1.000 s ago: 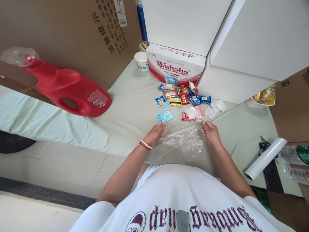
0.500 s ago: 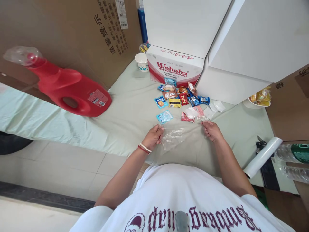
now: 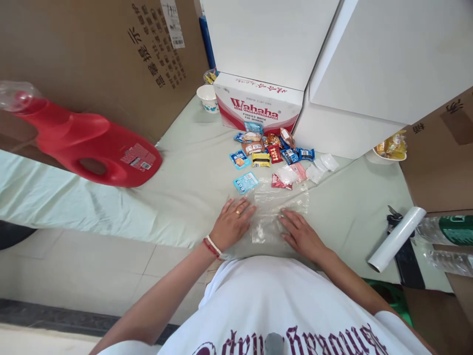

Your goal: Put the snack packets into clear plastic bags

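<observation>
A clear plastic bag (image 3: 275, 199) lies flat on the cloth-covered table, close to my body. My left hand (image 3: 232, 222) rests palm down at the bag's left side, fingers stretched out and apart. On its right side my right hand (image 3: 301, 234) lies flat as well, fingertips on the plastic. Just beyond the bag are a light blue packet (image 3: 246, 183) and a red wrapped candy (image 3: 281, 182). Several small wrapped snacks, among them a yellow packet (image 3: 261, 159) and a dark blue packet (image 3: 290, 156), sit in a pile behind. Clear and white plastic wrappers (image 3: 315, 172) lie to their right.
A Wahaha water carton (image 3: 258, 106) stands behind the snacks, a paper cup (image 3: 208, 99) beside it. At left lies a red jug (image 3: 99, 148). At right are a bowl of yellow packets (image 3: 388, 157), a white roll (image 3: 397, 239), keys (image 3: 393, 217) and plastic bottles (image 3: 449, 229).
Both hands have opened and let go of the bag's edges. The bag, held between them before, now lies spread on the table with my hands flat on or beside it.
</observation>
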### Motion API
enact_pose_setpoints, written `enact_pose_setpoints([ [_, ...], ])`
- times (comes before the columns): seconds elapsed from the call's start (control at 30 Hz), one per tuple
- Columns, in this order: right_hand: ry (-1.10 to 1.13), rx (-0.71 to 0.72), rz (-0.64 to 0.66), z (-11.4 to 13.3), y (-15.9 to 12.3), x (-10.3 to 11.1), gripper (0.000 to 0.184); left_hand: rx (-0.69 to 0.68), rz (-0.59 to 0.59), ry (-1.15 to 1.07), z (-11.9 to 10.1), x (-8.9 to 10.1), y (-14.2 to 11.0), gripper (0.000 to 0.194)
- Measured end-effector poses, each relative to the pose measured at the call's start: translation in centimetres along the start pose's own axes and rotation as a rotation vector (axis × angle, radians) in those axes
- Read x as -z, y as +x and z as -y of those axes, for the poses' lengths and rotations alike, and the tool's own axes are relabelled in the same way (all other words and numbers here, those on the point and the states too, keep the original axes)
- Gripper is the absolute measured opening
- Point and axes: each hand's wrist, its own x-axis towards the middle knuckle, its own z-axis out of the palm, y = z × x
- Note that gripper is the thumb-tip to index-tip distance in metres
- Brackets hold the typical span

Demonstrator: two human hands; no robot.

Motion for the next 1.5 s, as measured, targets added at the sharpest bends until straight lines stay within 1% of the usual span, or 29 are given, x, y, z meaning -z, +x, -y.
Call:
enact_pose_setpoints([
  [0.03,0.019,-0.004,0.042,-0.4,-1.2,-0.3,0.049,-0.053,0.090,-0.005,0.8,-0.1,-0.5,0.049],
  [0.1,0.087,-0.030,0.091,-1.5,-3.5,0.3,0.048,-0.088,0.200,-0.015,2.4,-0.4,-1.6,0.059],
  [0.17,0.197,-0.057,0.115,-2.9,-4.7,2.2,0.040,-0.100,0.237,-0.022,3.7,-0.4,-2.7,0.065],
  [0.2,0.237,-0.091,0.100,-3.5,-4.5,3.4,0.035,-0.105,0.241,-0.026,4.1,-0.4,-3.2,0.067],
  [0.23,0.246,-0.146,0.059,-4.1,-3.6,4.8,0.032,-0.107,0.238,-0.031,4.3,-0.3,-3.5,0.068],
  [0.27,0.217,-0.220,-0.004,-4.7,-2.0,6.1,0.032,-0.107,0.232,-0.037,4.3,-0.3,-3.7,0.068],
  [0.3,0.146,-0.303,-0.086,-5.3,0.2,7.2,0.034,-0.102,0.224,-0.046,4.3,-0.2,-3.7,0.067],
  [0.37,-0.051,-0.460,-0.203,-6.6,6.2,8.8,0.040,-0.084,0.204,-0.064,4.1,-0.1,-3.7,0.063],
  [0.4,-0.137,-0.523,-0.212,-7.1,9.6,9.1,0.041,-0.076,0.195,-0.073,4.0,-0.1,-3.6,0.061],
  [0.47,-0.267,-0.656,-0.180,-7.8,16.1,8.8,0.047,-0.070,0.185,-0.086,3.9,-0.1,-3.6,0.058],
  [0.53,-0.348,-0.729,-0.103,-8.0,21.0,7.9,0.059,-0.067,0.171,-0.096,3.9,-0.3,-3.7,0.055],
  [0.57,-0.380,-0.745,-0.064,-8.1,22.6,7.5,0.062,-0.060,0.157,-0.101,4.0,-0.4,-3.8,0.052],
  [0.6,-0.409,-0.746,-0.029,-8.2,23.6,7.2,0.063,-0.048,0.138,-0.107,4.1,-0.5,-3.9,0.049],
  [0.63,-0.434,-0.738,0.003,-8.4,24.0,7.2,0.061,-0.035,0.116,-0.115,4.1,-0.6,-4.0,0.046],
  [0.7,-0.465,-0.689,0.065,-9.3,23.4,8.2,0.054,-0.017,0.077,-0.131,4.2,-0.9,-4.1,0.043],
  [0.8,-0.509,-0.558,0.156,-11.5,21.6,11.7,0.048,-0.004,0.056,-0.146,4.2,-1.1,-4.0,0.049],
  [0.87,-0.566,-0.504,0.179,-13.2,21.0,14.0,0.044,0.008,0.062,-0.145,4.2,-1.1,-3.8,0.054],
  [0.93,-0.612,-0.480,0.209,-14.5,21.1,15.2,0.046,0.008,0.063,-0.133,4.1,-1.1,-3.8,0.056],
  [0.97,-0.620,-0.468,0.233,-14.9,21.3,15.3,0.050,0.002,0.049,-0.119,4.0,-1.0,-3.9,0.056],
  [1.03,-0.618,-0.454,0.277,-15.3,22.0,14.9,0.055,0.004,-0.021,-0.065,3.6,-0.8,-4.2,0.053],
  [1.1,-0.619,-0.463,0.284,-15.4,22.4,14.1,0.052,0.017,-0.092,0.003,2.9,-0.6,-4.7,0.049],
  [1.17,-0.629,-0.479,0.267,-15.1,22.3,13.9,0.045,0.031,-0.092,0.040,2.2,-0.5,-5.2,0.047],
  [1.23,-0.655,-0.497,0.212,-14.5,21.4,14.6,0.042,0.055,-0.036,0.038,1.7,-0.5,-5.5,0.049],
  [1.3,-0.683,-0.512,0.083,-13.1,19.9,16.0,0.045,0.098,0.013,0.025,1.5,-0.7,-5.7,0.051],
  [1.37,-0.672,-0.502,-0.063,-10.5,17.8,17.2,0.052,0.131,0.040,0.008,1.6,-1.1,-5.8,0.053],
  [1.4,-0.639,-0.477,-0.100,-8.7,16.6,17.5,0.056,0.138,0.044,-0.001,1.7,-1.3,-5.8,0.053],
  [1.43,-0.587,-0.441,-0.101,-6.7,15.4,17.3,0.060,0.145,0.043,-0.006,1.7,-1.4,-5.8,0.053],
  [1.47,-0.522,-0.390,-0.068,-4.6,14.3,16.7,0.063,0.151,0.034,-0.008,1.8,-1.5,-5.7,0.053],
  [1.5,-0.445,-0.333,-0.007,-2.4,13.3,15.6,0.065,0.158,0.015,-0.006,1.7,-1.5,-5.6,0.052],
])
